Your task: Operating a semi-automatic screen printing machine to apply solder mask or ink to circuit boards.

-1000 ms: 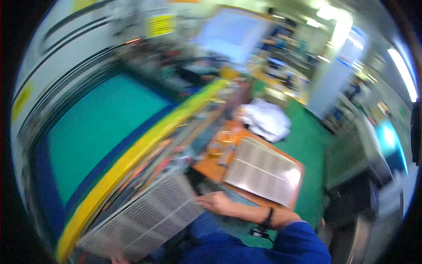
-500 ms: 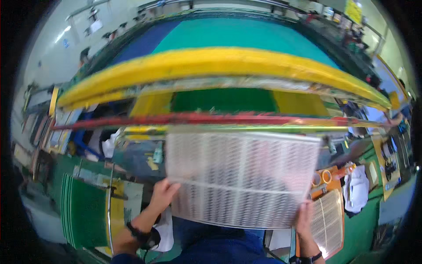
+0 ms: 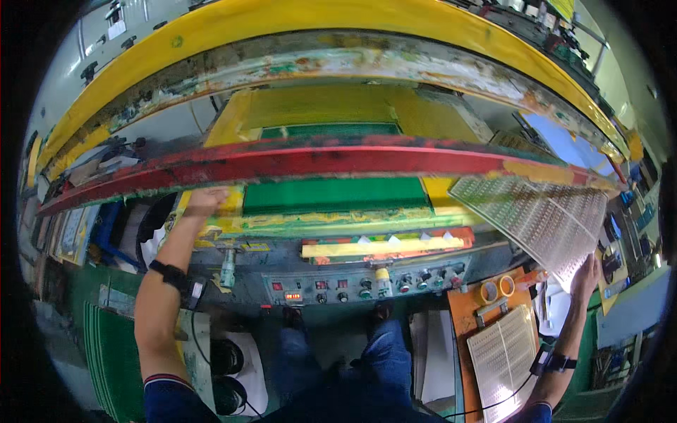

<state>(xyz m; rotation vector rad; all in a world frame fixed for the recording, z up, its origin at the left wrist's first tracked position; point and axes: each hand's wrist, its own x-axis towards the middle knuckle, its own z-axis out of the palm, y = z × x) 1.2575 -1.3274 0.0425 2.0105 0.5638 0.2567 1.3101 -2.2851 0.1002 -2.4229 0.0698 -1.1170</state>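
Note:
My right hand [image 3: 584,282] grips the lower right edge of a thin, light sheet with rows of small repeated marks [image 3: 539,222]. The sheet hangs tilted to the right of the machine, its upper edge by the red bar [image 3: 338,161]. Under that bar's left part, my left hand [image 3: 206,200] reaches onto the yellow border beside a green panel [image 3: 338,195]. Its fingers point right and are blurred, so their grip is unclear. A second patterned sheet [image 3: 501,359] lies on an orange-brown board at the lower right.
A yellow beam [image 3: 395,20] spans the machine above the red bar. Below the bed runs a control panel [image 3: 367,282] with knobs and a lit display. Tape rolls [image 3: 505,285] sit on the board [image 3: 462,321]. Green sheets [image 3: 109,352] stand at the lower left.
The sheet has moved from in front of me to the right, now in my right hand alone. My left hand has let go and reached forward to the machine's bed. The view has shifted.

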